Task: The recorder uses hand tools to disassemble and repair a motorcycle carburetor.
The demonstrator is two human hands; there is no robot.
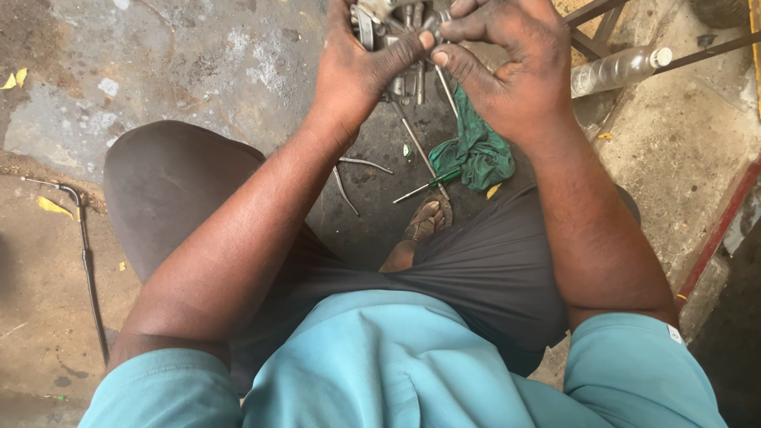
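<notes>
My left hand (361, 63) and my right hand (507, 67) are raised together at the top of the view, both closed around a grey metal mechanical part (396, 24) with rods sticking out of it. My left thumb crosses the part's front and meets my right fingertips. Thin metal rods (416, 139) hang down from the part toward the floor. Much of the part is hidden behind my fingers and cut off by the top edge.
On the stained concrete floor below lie a green rag (476, 154), a green-handled screwdriver (428, 186) and bent wires (353, 174). A clear plastic bottle (618, 70) lies at the right by metal bars (682, 57). A thin cable (87, 261) runs along the left.
</notes>
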